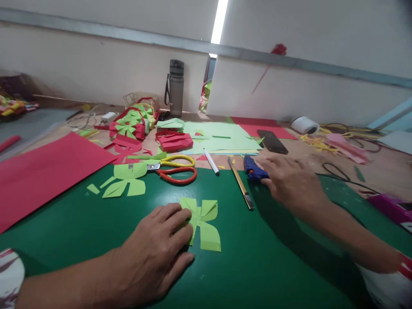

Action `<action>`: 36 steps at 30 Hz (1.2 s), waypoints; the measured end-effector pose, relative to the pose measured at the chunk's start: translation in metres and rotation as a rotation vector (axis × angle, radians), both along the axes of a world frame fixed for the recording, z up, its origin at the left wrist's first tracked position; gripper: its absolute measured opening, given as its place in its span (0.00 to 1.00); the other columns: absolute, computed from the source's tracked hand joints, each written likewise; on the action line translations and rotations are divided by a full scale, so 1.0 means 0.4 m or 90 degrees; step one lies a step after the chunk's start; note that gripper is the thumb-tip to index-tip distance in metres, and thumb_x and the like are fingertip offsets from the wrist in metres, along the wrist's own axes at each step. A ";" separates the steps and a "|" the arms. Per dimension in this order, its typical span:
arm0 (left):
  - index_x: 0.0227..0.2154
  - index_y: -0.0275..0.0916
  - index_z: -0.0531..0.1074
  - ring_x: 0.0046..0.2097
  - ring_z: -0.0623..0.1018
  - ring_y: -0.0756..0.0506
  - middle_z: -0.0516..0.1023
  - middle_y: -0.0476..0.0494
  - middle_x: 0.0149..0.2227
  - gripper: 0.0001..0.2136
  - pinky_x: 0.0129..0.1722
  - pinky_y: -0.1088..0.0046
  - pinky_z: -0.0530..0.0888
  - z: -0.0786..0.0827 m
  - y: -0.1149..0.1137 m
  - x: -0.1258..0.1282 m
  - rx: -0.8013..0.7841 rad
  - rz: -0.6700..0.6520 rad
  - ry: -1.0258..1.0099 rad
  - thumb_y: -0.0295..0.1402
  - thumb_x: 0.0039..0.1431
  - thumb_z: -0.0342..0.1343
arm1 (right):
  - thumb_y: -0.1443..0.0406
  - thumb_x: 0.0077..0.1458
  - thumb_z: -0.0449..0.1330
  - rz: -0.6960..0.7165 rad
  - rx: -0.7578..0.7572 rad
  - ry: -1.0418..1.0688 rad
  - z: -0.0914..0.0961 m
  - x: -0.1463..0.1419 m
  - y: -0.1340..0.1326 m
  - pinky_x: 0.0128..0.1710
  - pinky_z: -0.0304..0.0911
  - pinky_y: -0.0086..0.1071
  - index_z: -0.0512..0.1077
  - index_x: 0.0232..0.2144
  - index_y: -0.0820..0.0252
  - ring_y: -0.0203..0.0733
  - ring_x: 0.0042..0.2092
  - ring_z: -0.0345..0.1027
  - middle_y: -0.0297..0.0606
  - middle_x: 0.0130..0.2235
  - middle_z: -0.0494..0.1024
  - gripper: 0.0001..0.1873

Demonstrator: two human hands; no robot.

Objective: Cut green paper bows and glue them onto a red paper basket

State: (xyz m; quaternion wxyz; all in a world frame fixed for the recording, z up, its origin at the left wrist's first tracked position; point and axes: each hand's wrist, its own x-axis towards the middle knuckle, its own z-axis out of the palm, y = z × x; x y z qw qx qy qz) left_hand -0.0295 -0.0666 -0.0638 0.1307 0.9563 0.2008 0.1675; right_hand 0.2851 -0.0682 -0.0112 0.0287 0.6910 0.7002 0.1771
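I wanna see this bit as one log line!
left hand: on green paper cutout | right hand: at blue glue gun | scissors: lying unheld

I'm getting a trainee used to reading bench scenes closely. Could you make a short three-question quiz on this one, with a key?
1. Which thing is the person's right hand nearest to?
A) the black phone
B) the blue glue gun
C) the grey bottle
2. True or false: the left hand has its fingers on a light green paper cut-out that lies on the dark green work surface.
3. What colours are the two handle loops of the scissors?

Key: 1. B. 2. True. 3. One yellow, one orange-red.
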 end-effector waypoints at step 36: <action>0.42 0.36 0.69 0.49 0.67 0.37 0.71 0.37 0.47 0.11 0.49 0.52 0.66 0.013 0.002 0.005 -0.019 -0.009 0.029 0.36 0.65 0.46 | 0.68 0.51 0.64 0.373 -0.711 0.689 -0.023 -0.181 0.178 0.37 0.67 0.27 0.78 0.34 0.65 0.35 0.35 0.73 0.37 0.32 0.81 0.07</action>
